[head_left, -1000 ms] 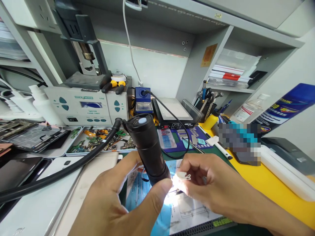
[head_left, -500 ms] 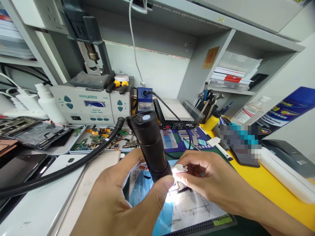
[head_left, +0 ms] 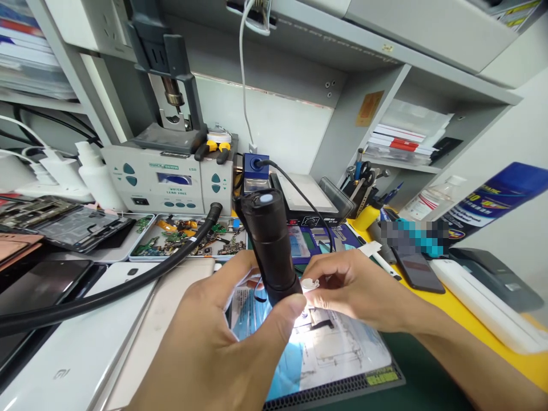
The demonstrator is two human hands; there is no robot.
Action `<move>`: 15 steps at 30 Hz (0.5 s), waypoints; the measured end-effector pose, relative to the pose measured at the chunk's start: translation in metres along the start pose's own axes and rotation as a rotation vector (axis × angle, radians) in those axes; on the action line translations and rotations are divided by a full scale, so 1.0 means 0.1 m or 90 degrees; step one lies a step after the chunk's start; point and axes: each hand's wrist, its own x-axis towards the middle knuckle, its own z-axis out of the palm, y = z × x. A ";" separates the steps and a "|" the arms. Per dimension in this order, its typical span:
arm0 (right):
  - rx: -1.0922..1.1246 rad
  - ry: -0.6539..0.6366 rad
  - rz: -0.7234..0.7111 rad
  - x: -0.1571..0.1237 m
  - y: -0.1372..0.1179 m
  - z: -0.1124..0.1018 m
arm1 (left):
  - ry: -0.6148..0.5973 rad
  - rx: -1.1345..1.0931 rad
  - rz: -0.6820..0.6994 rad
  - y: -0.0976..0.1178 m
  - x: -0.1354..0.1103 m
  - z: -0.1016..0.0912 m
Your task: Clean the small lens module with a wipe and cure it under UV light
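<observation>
My left hand [head_left: 214,337] is closed around a black flashlight [head_left: 272,245], its lit end pointing down. A bright spot falls on the printed sheet [head_left: 338,354] beneath it. Just right of the flashlight's lower end, my right hand [head_left: 359,285] pinches a small white piece [head_left: 310,284] between thumb and fingers; its exact kind is unclear. A short black strip [head_left: 321,325] shows on the sheet below my right fingers. What lies directly under the flashlight is partly hidden by my left thumb and the glare.
A black hose [head_left: 128,297] crosses the left side over phone covers [head_left: 81,342]. Behind stand a hot-air station [head_left: 171,180] and a tray of circuit parts [head_left: 139,251]. At right are a phone [head_left: 417,268], a bottle [head_left: 432,200] and a blue spray can [head_left: 492,200].
The camera view has shifted slightly. The flashlight stands a little more upright and both hands sit slightly higher in view. More of the sheet below my right hand shows. Both grips stay the same.
</observation>
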 end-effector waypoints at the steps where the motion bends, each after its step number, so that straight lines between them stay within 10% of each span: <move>1: 0.002 -0.007 0.004 0.01 0.00 -0.01 | 0.001 -0.009 0.003 0.00 0.00 0.00; 15: 0.057 -0.056 -0.017 0.12 0.02 -0.06 | 0.026 0.011 0.023 -0.05 0.02 0.01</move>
